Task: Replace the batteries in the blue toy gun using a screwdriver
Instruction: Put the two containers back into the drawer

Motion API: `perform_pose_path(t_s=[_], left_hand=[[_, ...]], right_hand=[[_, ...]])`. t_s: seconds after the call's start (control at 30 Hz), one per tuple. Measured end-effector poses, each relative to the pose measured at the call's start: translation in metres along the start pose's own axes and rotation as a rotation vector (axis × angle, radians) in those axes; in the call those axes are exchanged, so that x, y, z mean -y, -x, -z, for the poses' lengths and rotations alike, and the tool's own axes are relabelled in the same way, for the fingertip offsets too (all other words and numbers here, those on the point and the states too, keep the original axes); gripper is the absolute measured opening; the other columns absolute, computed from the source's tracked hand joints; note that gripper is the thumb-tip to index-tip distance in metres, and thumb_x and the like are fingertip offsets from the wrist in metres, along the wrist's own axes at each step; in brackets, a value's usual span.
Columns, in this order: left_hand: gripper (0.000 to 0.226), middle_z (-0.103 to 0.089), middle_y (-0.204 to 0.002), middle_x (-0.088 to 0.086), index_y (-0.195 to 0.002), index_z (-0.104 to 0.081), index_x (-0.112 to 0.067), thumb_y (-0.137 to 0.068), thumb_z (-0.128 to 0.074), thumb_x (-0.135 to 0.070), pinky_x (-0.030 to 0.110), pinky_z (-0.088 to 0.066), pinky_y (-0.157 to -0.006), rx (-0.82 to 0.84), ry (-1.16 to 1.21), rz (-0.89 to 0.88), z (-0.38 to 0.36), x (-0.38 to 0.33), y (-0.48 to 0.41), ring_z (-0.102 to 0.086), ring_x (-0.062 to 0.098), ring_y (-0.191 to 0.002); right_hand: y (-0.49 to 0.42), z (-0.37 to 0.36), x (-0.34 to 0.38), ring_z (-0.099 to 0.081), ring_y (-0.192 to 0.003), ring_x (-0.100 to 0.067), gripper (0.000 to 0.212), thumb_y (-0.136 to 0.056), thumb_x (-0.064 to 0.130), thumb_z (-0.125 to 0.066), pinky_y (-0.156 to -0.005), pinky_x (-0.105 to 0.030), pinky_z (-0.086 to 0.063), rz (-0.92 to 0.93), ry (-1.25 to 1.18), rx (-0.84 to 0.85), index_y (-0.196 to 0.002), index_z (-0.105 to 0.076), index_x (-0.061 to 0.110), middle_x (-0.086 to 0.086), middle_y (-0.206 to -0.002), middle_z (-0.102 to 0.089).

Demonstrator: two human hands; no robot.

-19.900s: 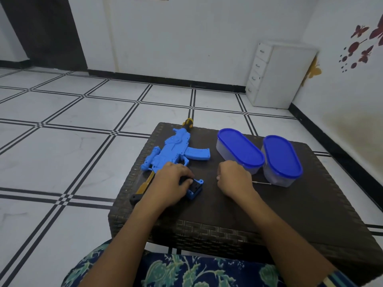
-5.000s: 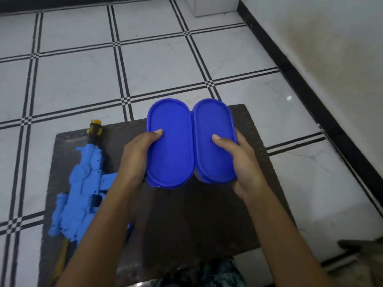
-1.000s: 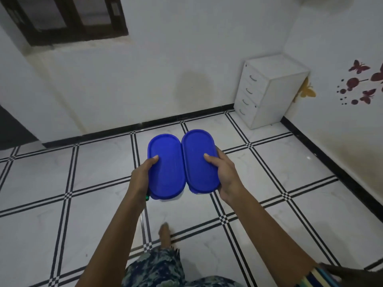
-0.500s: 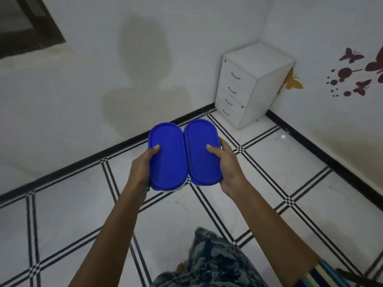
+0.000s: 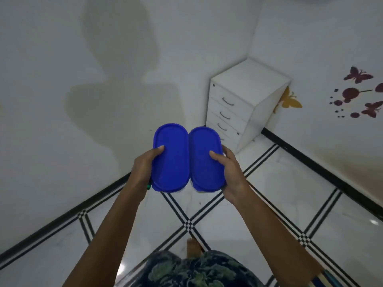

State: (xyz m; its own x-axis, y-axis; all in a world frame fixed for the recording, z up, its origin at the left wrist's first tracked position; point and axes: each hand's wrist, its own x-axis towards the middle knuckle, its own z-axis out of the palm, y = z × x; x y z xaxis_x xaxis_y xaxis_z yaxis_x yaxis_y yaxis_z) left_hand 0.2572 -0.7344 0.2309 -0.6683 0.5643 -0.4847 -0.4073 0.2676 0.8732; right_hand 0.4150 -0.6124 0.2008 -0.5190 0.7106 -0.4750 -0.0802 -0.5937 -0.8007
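I am standing and carrying two oval containers with blue lids side by side in front of me. My left hand grips the left container, thumb on its lid. A small green tip pokes out under that hand; I cannot tell what it is. My right hand grips the right container, thumb on top as well. The blue toy gun, the screwdriver and the wicker table are out of view.
A white drawer cabinet stands in the room's corner ahead on the right. White walls meet a black skirting around a white tiled floor with black lines. My bare foot and patterned clothing show below.
I have walked and turned toward the corner with both containers held the same way. The cabinet and wall are closer. The window has left the view.
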Motion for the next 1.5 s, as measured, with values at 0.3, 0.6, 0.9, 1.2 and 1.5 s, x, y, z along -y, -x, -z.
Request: perform_pose_path(t_s=[0.3,0.6,0.9,1.2,1.5], left_hand=[[0.031,-0.072,-0.104,0.008,-0.107,-0.066,-0.017,-0.084,-0.065,-0.037,0.039,-0.056,-0.074,0.113,0.008,0.087,-0.033,-0.066,-0.177,-0.068,0.03,-0.094],[0.024,-0.07,-0.101,0.004,-0.105,-0.065,-0.016,-0.088,-0.062,-0.032,0.032,-0.055,-0.064,0.319,-0.119,0.122,-0.08,-0.154,-0.349,-0.067,0.023,-0.088],[0.033,-0.067,-0.111,0.006,-0.115,-0.061,-0.016,-0.087,-0.061,-0.035,0.037,-0.054,-0.076,0.433,-0.25,0.159,-0.139,-0.191,-0.475,-0.063,0.026,-0.099],[0.013,-0.07,-0.104,0.004,-0.094,-0.066,-0.02,-0.09,-0.059,-0.031,0.04,-0.053,-0.078,0.396,-0.254,0.222,-0.211,-0.164,-0.572,-0.064,0.026,-0.095],[0.014,-0.072,-0.098,-0.002,-0.093,-0.067,-0.02,-0.093,-0.056,-0.028,0.038,-0.054,-0.077,0.466,-0.284,0.167,-0.273,-0.112,-0.683,-0.066,0.019,-0.091]], right_hand=[[-0.154,-0.04,0.057,-0.063,-0.108,-0.028,0.046,-0.085,0.021,-0.071,-0.083,-0.049,-0.058,-0.009,-0.09,-0.123,-0.127,-0.054,0.028,0.0,-0.121,-0.064],[-0.292,-0.084,0.108,-0.064,-0.11,-0.028,0.049,-0.086,0.021,-0.07,-0.079,-0.043,-0.059,0.072,-0.246,-0.3,-0.132,-0.052,0.022,-0.003,-0.125,-0.063],[-0.382,-0.09,0.152,-0.069,-0.104,-0.027,0.04,-0.089,0.042,-0.065,-0.088,-0.046,-0.057,0.012,-0.203,-0.348,-0.121,-0.065,0.017,-0.003,-0.112,-0.073],[-0.503,-0.035,0.174,-0.069,-0.102,-0.028,0.04,-0.088,0.046,-0.065,-0.086,-0.046,-0.057,-0.104,-0.211,-0.369,-0.118,-0.066,0.019,-0.004,-0.108,-0.074],[-0.621,0.024,0.146,-0.069,-0.103,-0.028,0.037,-0.087,0.043,-0.067,-0.087,-0.047,-0.057,-0.142,-0.213,-0.432,-0.116,-0.065,0.02,-0.003,-0.109,-0.074]])
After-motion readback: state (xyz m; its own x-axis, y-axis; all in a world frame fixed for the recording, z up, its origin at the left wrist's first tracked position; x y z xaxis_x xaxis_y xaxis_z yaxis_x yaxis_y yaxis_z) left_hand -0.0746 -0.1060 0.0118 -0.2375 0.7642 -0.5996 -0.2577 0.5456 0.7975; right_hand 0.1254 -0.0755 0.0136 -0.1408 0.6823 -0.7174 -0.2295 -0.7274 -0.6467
